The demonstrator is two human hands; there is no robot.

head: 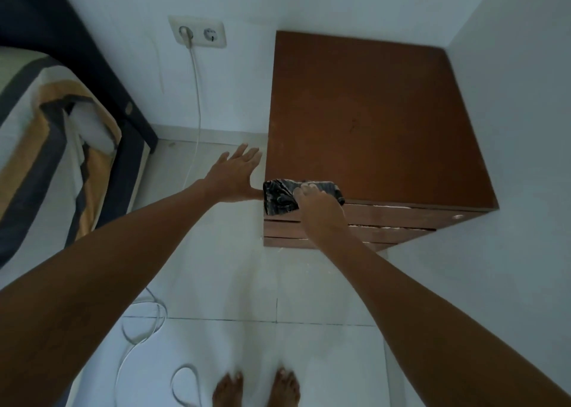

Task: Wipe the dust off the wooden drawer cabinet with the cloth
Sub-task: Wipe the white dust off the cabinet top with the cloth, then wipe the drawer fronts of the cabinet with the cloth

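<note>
A single head-worn wide-angle view looks steeply down from standing height, facing the room corner; the brown wooden drawer cabinet [370, 122] sits close below, white tiled floor [247, 283] filling the lower frame.

**A bedroom in a home**

A bedroom corner is shown. A bed [46, 147] with a dark frame is seen at the left, covered by a striped sheet in grey, orange and white. A wooden drawer cabinet [370, 122] is set into the corner where two plain white walls [509, 97] meet, as a bedside piece. A double wall socket [197, 32] is fixed low on the wall between bed and cabinet, and a white cable [194, 97] is plugged into it and trails in loops over the pale tiled floor [278, 338]. Bare feet [256, 389] are seen on the tiles.
</note>
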